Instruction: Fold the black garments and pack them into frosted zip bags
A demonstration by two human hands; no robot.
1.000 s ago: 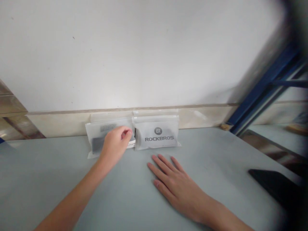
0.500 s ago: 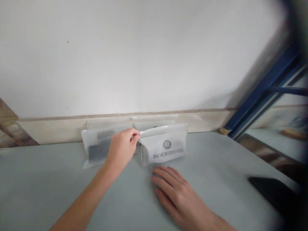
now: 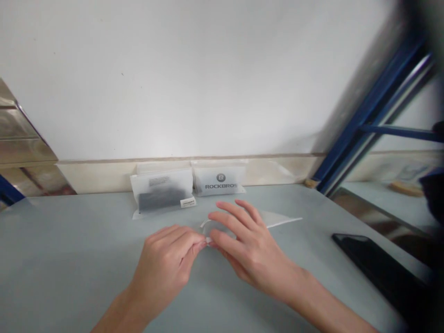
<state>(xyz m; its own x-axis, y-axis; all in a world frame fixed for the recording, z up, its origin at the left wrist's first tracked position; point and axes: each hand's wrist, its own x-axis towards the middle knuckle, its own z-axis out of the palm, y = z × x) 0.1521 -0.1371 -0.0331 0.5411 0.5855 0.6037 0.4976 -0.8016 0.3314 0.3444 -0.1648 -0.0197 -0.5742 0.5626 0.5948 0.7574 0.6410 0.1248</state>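
Observation:
A frosted plastic zip bag [image 3: 282, 218] is at the middle of the table, mostly hidden behind my right hand [image 3: 246, 240]. My left hand [image 3: 169, 263] pinches the bag's near corner between thumb and forefinger. Right beside that grip, my right thumb and forefinger close on the same corner, while the other fingers stretch out over the bag. A small white piece shows where the fingertips meet, perhaps the zip slider. Farther back stand a similar bag [image 3: 221, 180] marked ROCKBROS and another bag [image 3: 163, 189] with a dark item inside and a small white label.
The grey-blue table [image 3: 86, 259] runs back to a white wall [image 3: 208, 83]. A black phone-like slab [image 3: 374, 263] lies at the right. Beyond the table's right edge rises a blue metal frame [image 3: 350, 134]. Shiny brownish panels [image 3: 24, 134] stand at the left.
The front ROCKBROS bag has come toward me and tipped over, away from the bags behind. My right hand has risen from the table to meet my left at its corner.

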